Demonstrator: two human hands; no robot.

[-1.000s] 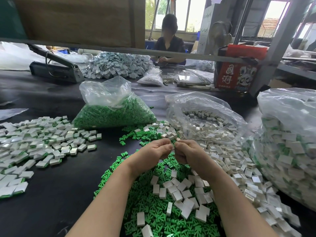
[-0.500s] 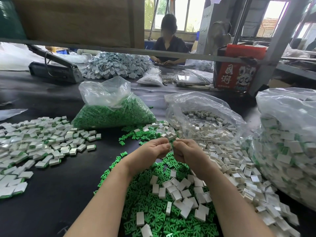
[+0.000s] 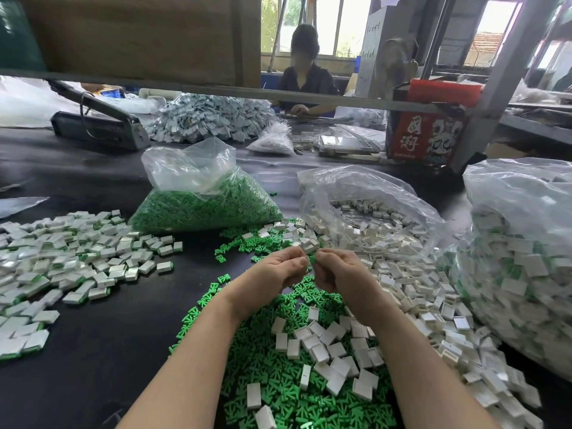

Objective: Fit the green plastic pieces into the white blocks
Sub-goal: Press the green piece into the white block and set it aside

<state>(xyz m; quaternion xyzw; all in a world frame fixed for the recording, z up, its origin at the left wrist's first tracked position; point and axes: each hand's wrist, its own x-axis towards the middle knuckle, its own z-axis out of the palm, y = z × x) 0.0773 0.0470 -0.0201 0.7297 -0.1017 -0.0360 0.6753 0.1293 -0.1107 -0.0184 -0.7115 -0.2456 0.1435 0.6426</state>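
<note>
Both hands meet above the counter, fingers curled. Left hand pinches a white block at its fingertips; right hand pinches a green piece just under that block, the two parts touching or nearly so. Whether the piece is seated in the block cannot be told.

Directly below the wrists: loose green pile with white blocks scattered on top. To the right of it, more white blocks spill from an open clear bag. Far right: large full bag of white blocks showing green.

Beyond the hands: clear bag of green pieces, lying on the counter, top loosely open. A few green pieces and white blocks lie mixed between it and the hands.

Left side: spread of blocks with green edges, flat on the counter, well apart from the hands.

Far end: grey heap, grey lever tool, red box, a seated person in dark clothing.
</note>
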